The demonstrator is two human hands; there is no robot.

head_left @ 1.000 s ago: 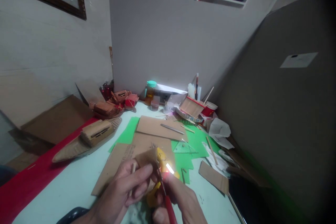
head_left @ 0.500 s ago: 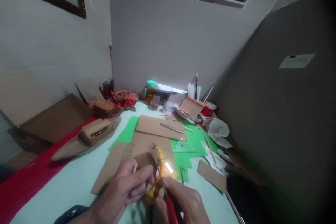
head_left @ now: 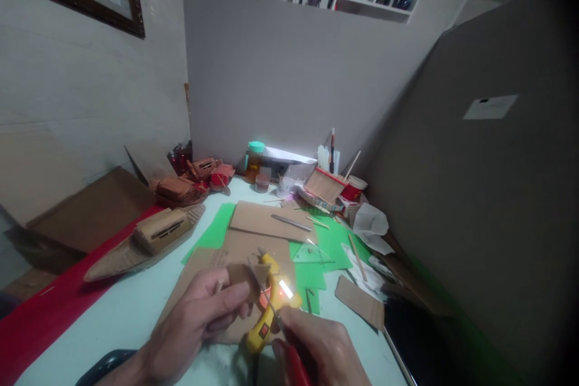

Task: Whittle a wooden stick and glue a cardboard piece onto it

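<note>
My left hand [head_left: 199,316] is closed around a small folded piece of brown cardboard [head_left: 246,274], held just above the table with a thin wooden stick between the fingers. My right hand [head_left: 319,347] grips a red-handled tool [head_left: 294,365] whose thin metal tips [head_left: 262,289] reach up to the cardboard piece. A yellow glue gun [head_left: 271,304] lies on the table right under both hands, with a small light glowing on its side.
Flat cardboard sheets [head_left: 266,220] and green paper [head_left: 330,241] cover the table ahead. A cardboard boat model [head_left: 145,241] rests on a red sheet [head_left: 45,313] at left. Jars, a red cup [head_left: 353,188] and sticks crowd the back, against grey partition boards.
The view has tilted so the hands sit slightly lower and further left. The tool tips now touch the cardboard piece, and more of the glue gun shows beneath the hands.
</note>
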